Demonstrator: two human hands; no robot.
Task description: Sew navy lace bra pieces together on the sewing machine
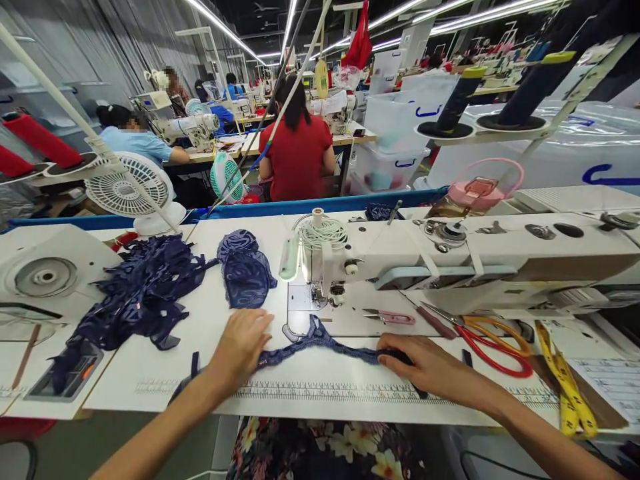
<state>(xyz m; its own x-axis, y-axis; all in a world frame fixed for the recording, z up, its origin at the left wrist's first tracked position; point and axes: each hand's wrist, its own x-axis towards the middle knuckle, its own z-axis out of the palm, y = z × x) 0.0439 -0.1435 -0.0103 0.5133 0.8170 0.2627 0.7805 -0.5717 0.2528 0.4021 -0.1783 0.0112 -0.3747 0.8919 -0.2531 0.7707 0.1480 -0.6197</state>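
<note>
A narrow navy lace bra band (320,337) lies stretched across the white table, its small peak pointing at the sewing machine's needle area. My left hand (241,348) is closed over its left end, fingers pressed together. At the other end, my right hand (413,360) pinches the band between thumb and fingers, and dark fabric trails below that palm. Beyond my left hand rests a pair of navy bra cups (245,270). The sewing machine (325,267) stands just past the band, its lamp lit.
Navy fabric pieces (145,287) are heaped at left, near a white fan (127,190). Thread snips (390,317), red-handled scissors (495,347) and a yellow tape measure (563,380) lie at right. A printed ruler (345,392) runs along the front edge. Co-workers sit ahead.
</note>
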